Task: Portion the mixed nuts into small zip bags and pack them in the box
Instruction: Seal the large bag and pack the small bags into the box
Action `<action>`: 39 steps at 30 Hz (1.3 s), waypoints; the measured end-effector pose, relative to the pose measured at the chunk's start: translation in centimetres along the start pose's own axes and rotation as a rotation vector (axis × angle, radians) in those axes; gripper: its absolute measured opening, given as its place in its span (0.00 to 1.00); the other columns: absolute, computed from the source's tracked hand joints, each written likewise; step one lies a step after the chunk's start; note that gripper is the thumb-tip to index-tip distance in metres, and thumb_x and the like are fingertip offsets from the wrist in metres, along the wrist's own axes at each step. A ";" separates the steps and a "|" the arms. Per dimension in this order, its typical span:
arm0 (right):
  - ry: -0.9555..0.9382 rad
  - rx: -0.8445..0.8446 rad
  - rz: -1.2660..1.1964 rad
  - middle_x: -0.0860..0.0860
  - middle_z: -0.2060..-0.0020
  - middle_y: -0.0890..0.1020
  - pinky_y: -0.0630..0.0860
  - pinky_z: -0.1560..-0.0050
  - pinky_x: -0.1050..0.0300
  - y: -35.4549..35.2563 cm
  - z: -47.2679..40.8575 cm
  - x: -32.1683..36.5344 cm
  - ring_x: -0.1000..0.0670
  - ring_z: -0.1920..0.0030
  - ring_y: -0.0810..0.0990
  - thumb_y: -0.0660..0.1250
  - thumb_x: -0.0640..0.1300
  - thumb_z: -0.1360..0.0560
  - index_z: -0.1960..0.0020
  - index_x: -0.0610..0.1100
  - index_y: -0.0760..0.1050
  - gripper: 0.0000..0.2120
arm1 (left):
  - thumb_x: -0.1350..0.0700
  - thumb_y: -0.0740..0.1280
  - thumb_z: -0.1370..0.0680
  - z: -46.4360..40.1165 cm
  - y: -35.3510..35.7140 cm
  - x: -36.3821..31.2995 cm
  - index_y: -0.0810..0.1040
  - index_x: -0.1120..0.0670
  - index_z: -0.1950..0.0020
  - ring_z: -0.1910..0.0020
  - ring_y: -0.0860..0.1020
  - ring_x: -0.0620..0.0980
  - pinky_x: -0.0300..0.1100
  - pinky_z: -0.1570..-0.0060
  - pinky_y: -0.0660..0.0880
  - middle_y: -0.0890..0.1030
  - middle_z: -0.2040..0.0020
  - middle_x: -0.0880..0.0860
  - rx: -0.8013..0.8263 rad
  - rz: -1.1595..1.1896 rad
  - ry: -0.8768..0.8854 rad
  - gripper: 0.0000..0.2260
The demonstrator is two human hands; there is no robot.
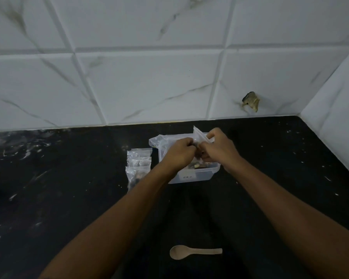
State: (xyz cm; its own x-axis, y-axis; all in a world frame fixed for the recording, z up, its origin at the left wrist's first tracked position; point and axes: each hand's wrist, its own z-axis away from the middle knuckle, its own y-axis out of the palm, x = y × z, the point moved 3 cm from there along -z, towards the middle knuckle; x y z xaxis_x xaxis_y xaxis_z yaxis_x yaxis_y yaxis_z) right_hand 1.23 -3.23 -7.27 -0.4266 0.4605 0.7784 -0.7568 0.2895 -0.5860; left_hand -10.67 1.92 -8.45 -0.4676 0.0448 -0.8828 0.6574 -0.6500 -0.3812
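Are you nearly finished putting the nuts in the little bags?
Partway. Done: a few filled bags lie on the counter left of the box. In hand: the left hand and right hand hold another small bag over the box. Left: nuts remain in the box, and the filled bags aren't packed. The spoon lies unused.

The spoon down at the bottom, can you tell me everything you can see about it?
The spoon is small and pale tan, maybe wood or plastic. It has a rounded bowl on the left and a short flat handle pointing right. It lies flat on the black countertop, near the person, between the forearms. Neither hand touches it, and it looks empty.
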 end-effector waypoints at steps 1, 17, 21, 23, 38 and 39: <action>0.025 0.025 0.018 0.45 0.55 0.81 0.83 0.53 0.46 0.0 -0.8 -0.6 0.46 0.58 0.84 0.68 0.44 0.26 0.51 0.50 0.70 0.08 | 0.62 0.59 0.21 -0.8 0.4 0.3 0.79 0.58 0.46 0.47 0.80 0.55 0.51 0.43 0.77 0.82 0.49 0.58 0.025 0.005 -0.033 0.10; 0.043 0.140 0.660 0.47 0.58 0.77 0.70 0.63 0.61 3.1 -3.4 -2.1 0.51 0.60 0.77 0.64 0.43 0.22 0.43 0.39 0.74 0.10 | 0.63 0.61 0.23 -4.0 2.5 3.0 0.80 0.62 0.45 0.48 0.79 0.56 0.48 0.46 0.78 0.81 0.48 0.60 0.254 -0.236 -0.234 0.11; 0.034 0.149 0.747 0.46 0.57 0.78 0.72 0.58 0.57 3.3 -2.7 -1.2 0.50 0.60 0.76 0.64 0.42 0.22 0.43 0.39 0.75 0.10 | 0.64 0.60 0.21 -3.1 2.1 2.2 0.79 0.64 0.42 0.45 0.79 0.56 0.49 0.42 0.76 0.81 0.45 0.61 0.166 -0.295 -0.135 0.12; -0.060 0.048 0.781 0.46 0.56 0.78 0.73 0.58 0.57 2.8 -1.7 -0.3 0.51 0.60 0.74 0.65 0.43 0.22 0.43 0.40 0.74 0.10 | 0.63 0.59 0.19 -2.0 0.9 1.8 0.77 0.61 0.36 0.54 0.79 0.49 0.38 0.53 0.74 0.79 0.47 0.55 0.032 -0.255 -0.023 0.14; 0.204 0.428 -0.193 0.49 0.50 0.78 0.76 0.46 0.56 16.4 6.9 3.0 0.52 0.52 0.77 0.61 0.40 0.23 0.37 0.44 0.73 0.14 | 0.65 0.58 0.23 8.7 -10.4 13.3 0.78 0.61 0.55 0.62 0.74 0.53 0.46 0.60 0.72 0.77 0.59 0.60 -0.430 0.239 -0.305 0.09; 0.224 0.406 -0.188 0.48 0.48 0.79 0.76 0.43 0.54 17.1 6.8 2.6 0.51 0.49 0.78 0.62 0.41 0.23 0.36 0.44 0.72 0.15 | 0.66 0.58 0.23 8.9 -10.0 13.9 0.77 0.60 0.56 0.61 0.74 0.54 0.46 0.60 0.71 0.76 0.59 0.61 -0.404 0.275 -0.345 0.08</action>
State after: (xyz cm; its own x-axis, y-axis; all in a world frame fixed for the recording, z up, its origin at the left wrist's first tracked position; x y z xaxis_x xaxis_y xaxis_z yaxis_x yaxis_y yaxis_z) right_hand -16.22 -2.83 -13.78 -0.1807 0.6137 0.7686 -0.9613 0.0552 -0.2700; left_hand -29.04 2.30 -14.49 -0.3692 -0.3772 -0.8493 0.9224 -0.2600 -0.2855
